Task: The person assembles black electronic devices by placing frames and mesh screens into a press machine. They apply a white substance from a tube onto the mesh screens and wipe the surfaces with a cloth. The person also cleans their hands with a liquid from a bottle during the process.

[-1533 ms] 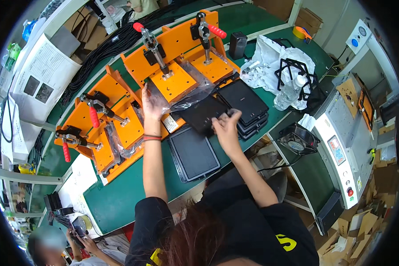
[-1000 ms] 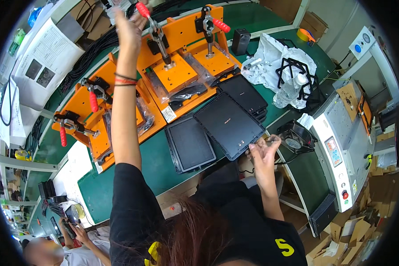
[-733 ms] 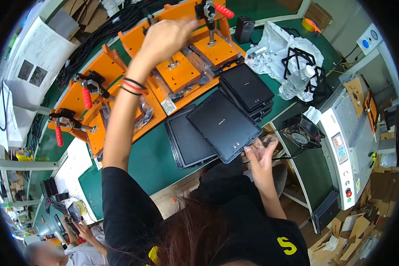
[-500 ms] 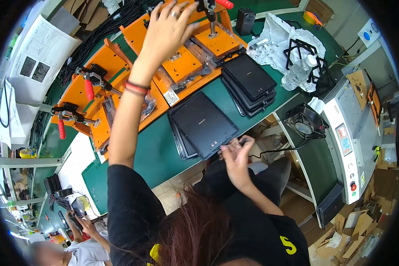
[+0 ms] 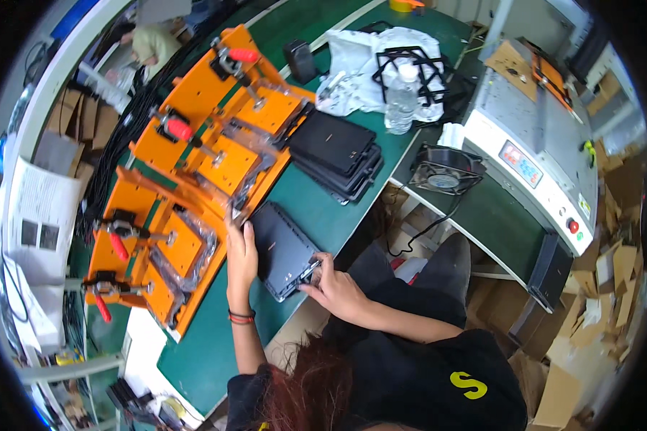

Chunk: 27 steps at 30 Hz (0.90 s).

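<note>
A black rectangular plastic panel (image 5: 283,248) is between my two hands, over the green bench beside the orange fixtures. My left hand (image 5: 241,253) is at its far left corner, with the thumb against the edge and the other fingers partly hidden. At the near right corner, the fingers of my right hand (image 5: 336,289) are closed on the rim. Just to the right lies a stack of similar black panels (image 5: 333,146). Left of my hands stand orange clamp fixtures (image 5: 216,164) with red-handled toggle clamps (image 5: 178,129) and clear plastic film on their plates.
Behind the stack are a white plastic bag (image 5: 346,57), a water bottle (image 5: 401,100) and black frames (image 5: 424,72). A small fan (image 5: 447,169) with a cord sits on the lower surface at right, before a grey machine (image 5: 532,151). Cardboard (image 5: 604,280) fills the far right.
My left hand has come down from the fixture clamps to the panel's corner. The right hand still holds the near corner. The view has turned, showing the fixtures farther left.
</note>
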### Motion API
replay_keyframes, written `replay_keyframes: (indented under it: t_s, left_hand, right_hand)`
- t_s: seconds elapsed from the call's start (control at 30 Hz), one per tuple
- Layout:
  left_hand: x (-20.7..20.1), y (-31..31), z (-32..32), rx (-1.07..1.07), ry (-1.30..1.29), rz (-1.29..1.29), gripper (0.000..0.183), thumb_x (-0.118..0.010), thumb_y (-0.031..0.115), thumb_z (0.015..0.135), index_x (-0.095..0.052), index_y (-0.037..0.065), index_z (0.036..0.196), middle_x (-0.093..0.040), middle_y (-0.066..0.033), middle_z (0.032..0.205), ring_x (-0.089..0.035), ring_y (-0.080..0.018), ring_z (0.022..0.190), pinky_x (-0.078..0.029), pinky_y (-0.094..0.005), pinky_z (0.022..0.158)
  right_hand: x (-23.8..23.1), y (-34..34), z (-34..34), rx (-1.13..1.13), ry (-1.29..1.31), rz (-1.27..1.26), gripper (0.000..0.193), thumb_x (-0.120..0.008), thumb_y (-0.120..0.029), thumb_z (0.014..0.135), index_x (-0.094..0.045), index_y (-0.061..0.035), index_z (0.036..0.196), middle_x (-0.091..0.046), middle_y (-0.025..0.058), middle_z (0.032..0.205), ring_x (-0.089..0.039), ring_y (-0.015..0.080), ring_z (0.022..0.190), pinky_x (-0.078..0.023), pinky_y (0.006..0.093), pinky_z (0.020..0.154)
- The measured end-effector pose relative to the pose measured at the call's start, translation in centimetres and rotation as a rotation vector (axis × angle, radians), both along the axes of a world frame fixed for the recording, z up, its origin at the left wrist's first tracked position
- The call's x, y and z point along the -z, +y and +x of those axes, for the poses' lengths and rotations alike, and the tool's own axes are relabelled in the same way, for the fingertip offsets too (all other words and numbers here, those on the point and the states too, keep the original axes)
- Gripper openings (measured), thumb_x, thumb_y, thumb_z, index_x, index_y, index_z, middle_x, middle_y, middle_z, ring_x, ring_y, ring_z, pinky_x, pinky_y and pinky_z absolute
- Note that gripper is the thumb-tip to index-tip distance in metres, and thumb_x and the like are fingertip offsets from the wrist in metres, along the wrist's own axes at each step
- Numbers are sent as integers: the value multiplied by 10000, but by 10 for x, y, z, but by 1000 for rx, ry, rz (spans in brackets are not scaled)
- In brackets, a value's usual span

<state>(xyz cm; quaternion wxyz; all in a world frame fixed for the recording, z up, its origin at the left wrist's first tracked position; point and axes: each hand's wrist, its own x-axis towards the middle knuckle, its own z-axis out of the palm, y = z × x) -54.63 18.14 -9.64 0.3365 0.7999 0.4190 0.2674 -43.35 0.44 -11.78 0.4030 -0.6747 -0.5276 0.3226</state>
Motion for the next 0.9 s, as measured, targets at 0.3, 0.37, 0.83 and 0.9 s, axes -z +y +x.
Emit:
replay_keyframes:
  t_s: [0.3, 0.37, 0.83, 0.9]
  left_hand:
    - [-49, -93, 68, 102, -1038, -681, 387, -341, 319, 963, -383, -10, 1162, -553, -190, 1041, -539, -272, 995, -397, -380, 939]
    - [-42, -115, 95, 181, -1119, -990, 386, -355, 324, 958, -381, 3, 1171, -549, -178, 1012, -545, -273, 973, -410, -378, 931]
    - [-7, -131, 132, 342, -1116, -1115, 420, -378, 312, 943, -375, -16, 1205, -486, -228, 1144, -475, -354, 1113, -380, -426, 979]
    - [-6, -135, 143, 364, -1131, -1006, 438, -377, 323, 942, -373, -19, 1217, -456, -235, 1212, -420, -381, 1189, -333, -440, 1025]
  right_hand:
    - [-100, 33, 270, 620, -245, 443, 961, -780, -293, 696, -112, 58, 1291, -277, 247, 1275, -483, 296, 1092, -508, 349, 800]
    - [-83, 59, 325, 548, -507, 320, 1222, -840, -394, 571, -14, 145, 1293, -224, 313, 1306, -333, 362, 1244, -331, 364, 1031]
    - [-98, 107, 320, 456, -429, 239, 1329, -819, -500, 498, 4, 58, 1379, -507, 335, 1107, -568, 370, 987, -452, 338, 887]
    - [-127, 84, 309, 503, -594, 415, 1361, -836, -540, 444, -65, 181, 1303, -562, 351, 968, -610, 374, 884, -505, 319, 782]
